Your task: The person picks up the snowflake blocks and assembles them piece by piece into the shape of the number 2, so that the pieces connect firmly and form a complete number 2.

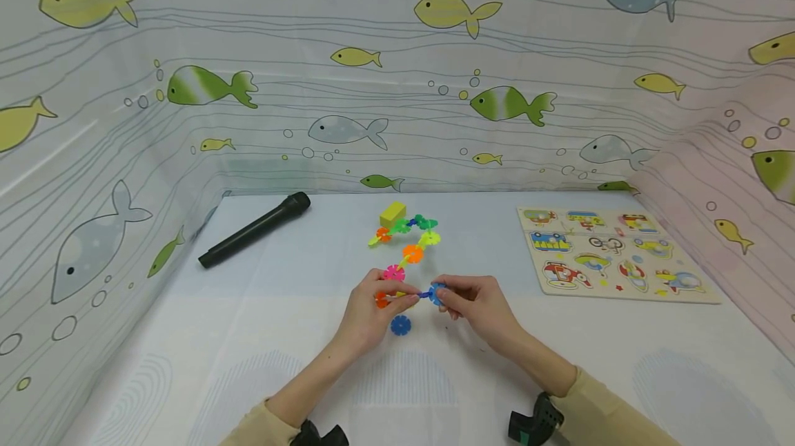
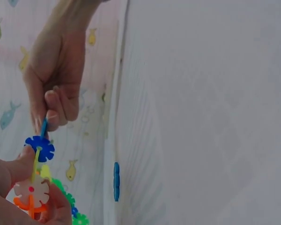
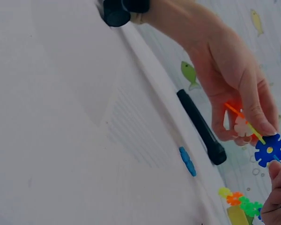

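Observation:
My left hand [image 1: 366,315] pinches the near end of a chain of snowflake-shaped plastic discs, its thumb at a dark blue disc [image 2: 40,149]. Between thumb and fingers, my right hand [image 1: 487,308] holds a lighter blue disc [image 1: 437,294]. In both wrist views that lighter disc meets the dark blue one edge-on; how deep the slots engage cannot be told. Orange, white and yellow discs sit within the left hand, partly hidden. Farther off, the chain continues through a pink disc [image 1: 394,273], an orange disc [image 1: 413,253] and green discs [image 1: 427,222]. One loose blue disc [image 1: 400,325] lies nearer me.
A yellow block [image 1: 393,214] stands behind the chain's far end. At the back left lies a black microphone [image 1: 254,230]. A wooden vehicle puzzle board [image 1: 611,280] lies at the right. Fish-patterned cloth [image 1: 397,101] rises behind the table and along its sides.

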`<state>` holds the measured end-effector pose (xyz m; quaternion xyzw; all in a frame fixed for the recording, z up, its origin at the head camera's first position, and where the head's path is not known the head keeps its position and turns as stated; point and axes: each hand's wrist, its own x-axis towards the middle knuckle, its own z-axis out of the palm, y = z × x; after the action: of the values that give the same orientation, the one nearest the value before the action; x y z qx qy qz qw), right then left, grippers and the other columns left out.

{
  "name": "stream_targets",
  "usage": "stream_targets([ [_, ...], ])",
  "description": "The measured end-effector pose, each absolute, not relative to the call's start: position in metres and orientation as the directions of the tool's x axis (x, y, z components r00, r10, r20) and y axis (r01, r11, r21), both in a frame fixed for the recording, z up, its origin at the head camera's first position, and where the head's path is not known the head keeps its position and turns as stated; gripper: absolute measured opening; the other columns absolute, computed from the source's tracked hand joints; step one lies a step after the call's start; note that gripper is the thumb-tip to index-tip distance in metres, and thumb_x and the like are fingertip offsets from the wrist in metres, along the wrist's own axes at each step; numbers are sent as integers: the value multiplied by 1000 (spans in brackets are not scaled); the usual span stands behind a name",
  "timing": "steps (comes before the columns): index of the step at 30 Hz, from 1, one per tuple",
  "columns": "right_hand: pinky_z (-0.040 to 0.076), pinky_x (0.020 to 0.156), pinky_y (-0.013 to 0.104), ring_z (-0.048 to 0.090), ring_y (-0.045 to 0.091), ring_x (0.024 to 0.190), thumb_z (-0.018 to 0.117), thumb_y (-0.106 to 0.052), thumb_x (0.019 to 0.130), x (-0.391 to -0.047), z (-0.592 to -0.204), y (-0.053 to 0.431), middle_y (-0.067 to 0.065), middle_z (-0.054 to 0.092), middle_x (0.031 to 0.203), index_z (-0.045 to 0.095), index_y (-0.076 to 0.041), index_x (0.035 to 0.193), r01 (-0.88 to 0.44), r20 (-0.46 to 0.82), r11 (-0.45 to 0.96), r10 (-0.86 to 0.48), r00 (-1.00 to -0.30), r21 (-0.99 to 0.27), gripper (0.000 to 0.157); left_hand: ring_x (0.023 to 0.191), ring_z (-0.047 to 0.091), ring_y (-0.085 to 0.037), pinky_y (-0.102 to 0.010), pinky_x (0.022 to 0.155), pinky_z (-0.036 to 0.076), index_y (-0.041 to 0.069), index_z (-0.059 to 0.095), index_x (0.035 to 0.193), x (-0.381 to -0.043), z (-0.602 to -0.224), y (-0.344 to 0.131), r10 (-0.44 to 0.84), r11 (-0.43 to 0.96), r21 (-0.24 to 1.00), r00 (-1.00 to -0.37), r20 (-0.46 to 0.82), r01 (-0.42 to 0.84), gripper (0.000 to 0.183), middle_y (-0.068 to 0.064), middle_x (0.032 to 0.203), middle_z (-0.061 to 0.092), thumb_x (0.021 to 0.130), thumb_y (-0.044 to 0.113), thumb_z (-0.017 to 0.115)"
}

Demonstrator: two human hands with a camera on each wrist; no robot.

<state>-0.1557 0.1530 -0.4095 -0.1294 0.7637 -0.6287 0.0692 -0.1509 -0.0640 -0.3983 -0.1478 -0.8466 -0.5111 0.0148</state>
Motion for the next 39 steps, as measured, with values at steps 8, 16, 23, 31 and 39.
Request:
stream_targets([
  [8,53,66,19,59,19,71,64,-14,98,-157,-409,154,13,68,84,66,7,123,-97,42,165,-312,-949,-981,33,90,54,-17,-22,71,45,18,80,93,-149,-397,-63,227,439,860,-958,173,259,7,-2,93,54,88,18,76],
  [16,50,63,19,57,15,69,63,-12,98,-156,-407,151,13,67,82,67,8,119,-109,50,160,-333,-941,-981,29,90,56,-16,-20,70,49,18,80,92,-148,-397,-65,224,443,856,-957,182,266,6,-2,93,54,88,17,76],
  [23,51,65,19,57,14,70,63,-16,99,-154,-406,150,13,66,82,67,4,121,-120,57,189,-310,-949,-975,30,94,55,-18,-21,74,51,19,79,97,-149,-393,-65,219,434,863,-959,177,259,8,-4,95,54,89,18,75],
  [31,53,67,23,58,16,70,62,-18,100,-153,-405,152,14,67,85,65,0,127,-124,52,244,-281,-958,-962,33,112,56,-25,-46,98,52,18,61,121,-151,-393,-65,230,447,844,-950,212,297,31,-7,122,59,92,20,72],
  [39,55,71,22,63,18,73,64,-24,99,-157,-407,152,18,69,90,63,-5,132,-67,6,236,-250,-968,-969,38,103,56,-18,-35,91,52,19,60,127,-152,-393,-65,200,460,849,-962,185,259,29,-4,123,58,99,23,63],
])
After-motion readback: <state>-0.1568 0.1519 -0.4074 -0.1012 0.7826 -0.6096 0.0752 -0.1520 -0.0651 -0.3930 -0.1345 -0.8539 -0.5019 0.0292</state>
